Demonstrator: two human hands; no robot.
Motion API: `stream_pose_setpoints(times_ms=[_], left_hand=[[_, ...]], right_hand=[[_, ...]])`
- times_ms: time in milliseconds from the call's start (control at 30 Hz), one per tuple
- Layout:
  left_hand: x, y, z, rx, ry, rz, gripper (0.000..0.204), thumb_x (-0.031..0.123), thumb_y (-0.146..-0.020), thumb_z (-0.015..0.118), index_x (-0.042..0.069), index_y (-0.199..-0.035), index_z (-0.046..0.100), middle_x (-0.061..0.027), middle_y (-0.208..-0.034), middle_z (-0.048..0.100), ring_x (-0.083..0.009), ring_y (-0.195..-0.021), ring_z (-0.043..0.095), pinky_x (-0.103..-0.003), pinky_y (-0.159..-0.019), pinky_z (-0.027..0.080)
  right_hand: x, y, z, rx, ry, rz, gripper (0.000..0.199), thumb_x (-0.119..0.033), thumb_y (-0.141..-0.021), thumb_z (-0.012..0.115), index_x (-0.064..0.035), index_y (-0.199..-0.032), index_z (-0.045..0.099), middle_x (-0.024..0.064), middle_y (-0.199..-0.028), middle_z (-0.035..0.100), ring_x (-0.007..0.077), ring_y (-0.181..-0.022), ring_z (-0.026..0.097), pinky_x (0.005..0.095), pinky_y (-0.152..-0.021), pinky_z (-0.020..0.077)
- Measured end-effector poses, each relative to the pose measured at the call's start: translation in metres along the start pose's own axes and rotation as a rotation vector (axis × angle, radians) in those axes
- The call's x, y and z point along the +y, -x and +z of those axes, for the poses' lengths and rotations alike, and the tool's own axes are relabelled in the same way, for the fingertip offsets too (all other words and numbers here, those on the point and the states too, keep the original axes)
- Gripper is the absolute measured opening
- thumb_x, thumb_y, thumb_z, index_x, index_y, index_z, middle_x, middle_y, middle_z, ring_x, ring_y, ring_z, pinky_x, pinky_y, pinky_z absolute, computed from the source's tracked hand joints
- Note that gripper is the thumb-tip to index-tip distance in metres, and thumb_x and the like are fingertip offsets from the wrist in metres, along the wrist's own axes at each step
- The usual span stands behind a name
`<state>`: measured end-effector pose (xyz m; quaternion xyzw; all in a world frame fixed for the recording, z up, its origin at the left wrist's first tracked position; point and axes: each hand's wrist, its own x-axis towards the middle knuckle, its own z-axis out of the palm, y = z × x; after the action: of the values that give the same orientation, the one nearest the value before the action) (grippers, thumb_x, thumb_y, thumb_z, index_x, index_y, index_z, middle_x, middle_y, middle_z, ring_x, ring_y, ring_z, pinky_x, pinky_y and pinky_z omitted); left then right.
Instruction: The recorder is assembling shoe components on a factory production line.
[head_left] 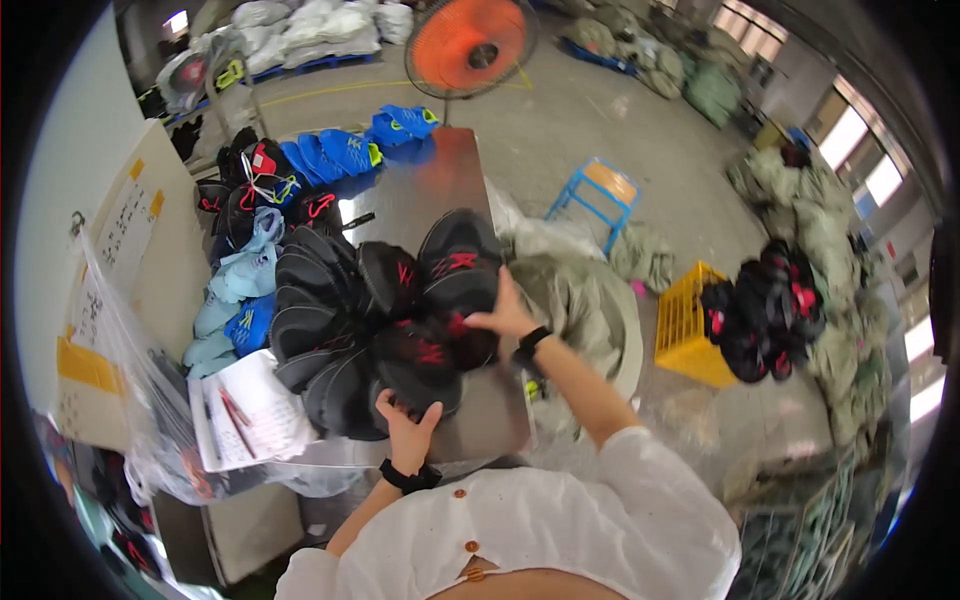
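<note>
Black shoe uppers with stitched edges lie in overlapping stacks on a metal table; several bear red marks. My left hand grips the toe edge of the nearest black upper, its thumb and fingers apart around the rim. Farther right, my right hand holds the side of another black upper, thumb on the near side and fingers along its right edge. The fingertips of the right hand are partly hidden by the upper.
Blue uppers and pale blue ones line the table's left and far side. Papers with pens lie near left. Beyond stand an orange fan and a blue-framed stool. A yellow crate and sacks are to the right.
</note>
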<state>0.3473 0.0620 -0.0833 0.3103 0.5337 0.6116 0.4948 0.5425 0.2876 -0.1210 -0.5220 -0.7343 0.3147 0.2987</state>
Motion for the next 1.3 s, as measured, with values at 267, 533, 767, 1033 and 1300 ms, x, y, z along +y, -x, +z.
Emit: stream_pose_setpoints(times_ms=[267, 533, 767, 1033, 1300], left_hand=[[-0.017, 0.006, 0.04, 0.429, -0.026, 0.05, 0.084, -0.002, -0.066, 0.068, -0.001, -0.134, 0.02, -0.0176, -0.125, 0.04, -0.0241, -0.113, 0.042, -0.032, -0.095, 0.035], [0.026, 0.04, 0.029, 0.074, -0.193, 0.112, 0.087, -0.011, -0.06, 0.065, -0.002, -0.135, 0.023, -0.0118, -0.124, 0.045, -0.0179, -0.114, 0.042, -0.032, -0.096, 0.036], [-0.064, 0.072, 0.027, 0.448, -0.466, -0.016, 0.088, 0.008, -0.056, 0.064, 0.003, -0.135, 0.025, -0.023, -0.105, 0.058, -0.0292, -0.102, 0.055, -0.033, -0.089, 0.04], [-0.035, 0.073, 0.013, 0.191, -0.563, -0.073, 0.088, 0.01, -0.057, 0.065, 0.003, -0.135, 0.026, -0.023, -0.108, 0.056, -0.0318, -0.107, 0.053, -0.032, -0.093, 0.038], [-0.038, 0.063, 0.07, 0.811, -0.439, -0.037, 0.084, -0.002, -0.055, 0.056, 0.007, -0.134, 0.032, -0.0176, -0.12, 0.048, -0.0282, -0.111, 0.049, -0.033, -0.094, 0.038]], right_hand=[[-0.025, 0.031, 0.002, -0.025, -0.232, -0.072, 0.087, -0.017, -0.063, 0.072, -0.0048, -0.133, 0.021, 0.0255, -0.127, 0.036, 0.0385, -0.116, 0.041, 0.0389, -0.095, 0.0377], [-0.06, -0.102, -0.089, -0.004, -0.122, -0.475, 0.07, -0.001, -0.049, 0.075, -0.0066, -0.114, 0.047, 0.0153, -0.106, 0.055, 0.0339, -0.102, 0.052, 0.0354, -0.088, 0.042], [0.058, -0.066, -0.064, -0.554, -0.157, -0.041, 0.068, -0.011, -0.063, 0.072, 0.0002, -0.122, 0.04, 0.0128, -0.111, 0.057, 0.0239, -0.106, 0.052, 0.0355, -0.093, 0.0382], [0.057, -0.082, -0.086, -1.026, -0.706, 0.702, 0.087, -0.067, -0.078, 0.043, -0.0246, -0.141, 0.001, 0.0112, -0.136, 0.032, 0.0345, -0.118, 0.039, 0.0656, -0.089, 0.0319], [0.047, -0.065, -0.046, -0.84, -1.021, 1.156, 0.062, -0.06, -0.086, 0.036, -0.0135, -0.124, 0.048, 0.0039, -0.126, 0.05, 0.021, -0.117, 0.044, 0.0413, -0.1, 0.0317]])
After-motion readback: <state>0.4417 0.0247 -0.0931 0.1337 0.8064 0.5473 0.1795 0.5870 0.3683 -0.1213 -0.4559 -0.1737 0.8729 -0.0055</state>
